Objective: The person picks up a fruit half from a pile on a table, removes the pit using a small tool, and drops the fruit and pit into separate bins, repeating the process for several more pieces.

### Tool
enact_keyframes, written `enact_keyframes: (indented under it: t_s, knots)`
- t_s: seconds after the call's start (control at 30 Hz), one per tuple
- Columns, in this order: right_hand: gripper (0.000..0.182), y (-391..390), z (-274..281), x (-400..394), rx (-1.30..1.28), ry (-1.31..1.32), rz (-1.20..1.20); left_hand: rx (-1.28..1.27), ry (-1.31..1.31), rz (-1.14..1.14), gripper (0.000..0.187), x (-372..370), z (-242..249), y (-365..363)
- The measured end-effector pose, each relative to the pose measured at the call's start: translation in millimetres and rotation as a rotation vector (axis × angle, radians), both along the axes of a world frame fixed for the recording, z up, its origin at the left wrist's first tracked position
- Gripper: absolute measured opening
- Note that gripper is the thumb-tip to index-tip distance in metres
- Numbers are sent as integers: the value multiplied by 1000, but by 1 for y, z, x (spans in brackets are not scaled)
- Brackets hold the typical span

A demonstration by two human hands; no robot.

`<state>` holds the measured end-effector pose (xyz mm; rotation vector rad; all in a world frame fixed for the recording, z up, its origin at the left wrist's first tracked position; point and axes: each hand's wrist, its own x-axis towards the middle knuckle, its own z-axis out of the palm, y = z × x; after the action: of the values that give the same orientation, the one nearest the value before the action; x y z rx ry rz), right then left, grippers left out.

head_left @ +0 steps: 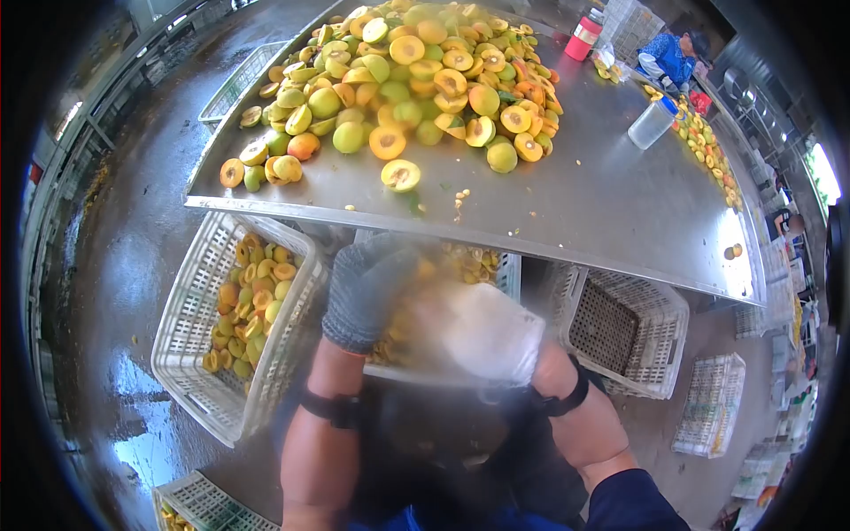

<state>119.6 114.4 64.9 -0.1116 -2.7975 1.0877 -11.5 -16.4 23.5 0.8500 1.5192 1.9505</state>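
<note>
My left hand (pixel 365 288) wears a dark grey knitted glove. It is over a white crate (pixel 416 376) in front of me, below the table edge. My right hand (pixel 496 336), in a white glove, is over the right part of the same crate. Motion blurs the fingers of both hands, so what they hold, if anything, cannot be made out. Cut yellow-fleshed fruit pieces (pixel 469 262) lie in this crate, partly hidden by my hands. Above them, a large heap of halved stone fruit (pixel 407 75), green to orange skinned, covers the metal table (pixel 549 208).
Left stands a white crate (pixel 190 327) of fruit halves; right, an empty white crate (pixel 660 345). Another crate (pixel 708 407) rests on the floor. A clear jar (pixel 651 126) and a red bottle (pixel 584 35) stand on the table. A person in blue (pixel 666 62) works at its far side.
</note>
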Motion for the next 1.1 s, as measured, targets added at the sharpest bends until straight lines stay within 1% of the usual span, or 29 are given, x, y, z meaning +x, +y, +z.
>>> enact_keyframes:
  t_s: [0.03, 0.1, 0.13, 0.17, 0.2, 0.27, 0.37, 0.4, 0.47, 0.5, 0.53, 0.6, 0.63, 0.67, 0.7, 0.77, 0.8, 0.87, 0.93, 1.0, 1.03, 1.07, 1.1]
  knots:
    - [37, 2, 1, 2, -71, 5, 26, 43, -142, -31, 29, 1, 0, 2]
    - [35, -28, 12, 0, 238, -104, -248, -66, 400, 281, 28, 7, -4, 11]
    - [35, -29, 11, 0, 257, -81, -251, -126, 666, 431, 27, 11, -10, 13]
    - [34, -29, 10, 0, 276, -59, -253, -123, 690, 418, 27, 12, -15, 13]
    - [35, -25, 6, -1, 273, -60, -202, -118, 716, 409, 27, 11, -21, 12]
    - [36, -11, -9, -3, 269, -64, -95, -194, 650, 337, 24, 3, -39, 8]
    - [37, 8, -24, -1, 121, -46, 25, -107, 453, 160, 16, 5, -12, 13]
    - [38, 16, -22, 1, -64, -22, 84, -82, 219, 136, 15, 7, -9, 14]
    - [38, 11, -16, 3, -21, -96, 18, -28, -245, 97, 14, 10, -5, 18]
    - [39, 8, -11, 4, 2, -134, -11, -38, 34, 69, 16, 8, -4, 20]
    - [40, 8, -4, 3, 36, -232, 10, -54, 308, 35, 17, 5, -3, 19]
    - [41, 17, -14, 5, -90, -216, 91, -94, 810, 11, 18, 2, 3, 18]
    - [42, 20, -16, 5, -145, -198, 131, -92, 776, 3, 17, 2, 2, 19]
    - [42, 19, -16, 8, -329, -244, 62, -89, 740, -8, 17, 3, 2, 19]
    - [42, 20, -13, 9, -327, -260, 70, -86, 704, -15, 17, 5, 1, 20]
    - [43, 25, -9, 10, -328, -289, 83, -76, 827, -34, 19, 5, 0, 21]
    - [43, 27, -15, 11, -428, -325, 73, -71, 888, -43, 21, 6, 0, 21]
    - [45, 38, -28, 11, -615, -380, 58, -17, 244, -70, 27, 15, -6, 22]
    - [46, 47, -22, 13, -967, -514, -1, -45, 353, -75, 37, 12, -14, 21]
    - [44, 45, -5, 20, -1335, -605, -91, 25, -94, -150, 40, 13, -15, 16]
    - [44, 47, -7, 19, -1240, -545, -35, 54, -325, -186, 43, 14, -16, 14]
    - [43, 49, -13, 20, -1147, -488, 16, -6, -160, -127, 46, 15, -17, 14]
    - [43, 48, -18, 19, -922, -404, 35, -63, 6, -68, 49, 17, -19, 17]
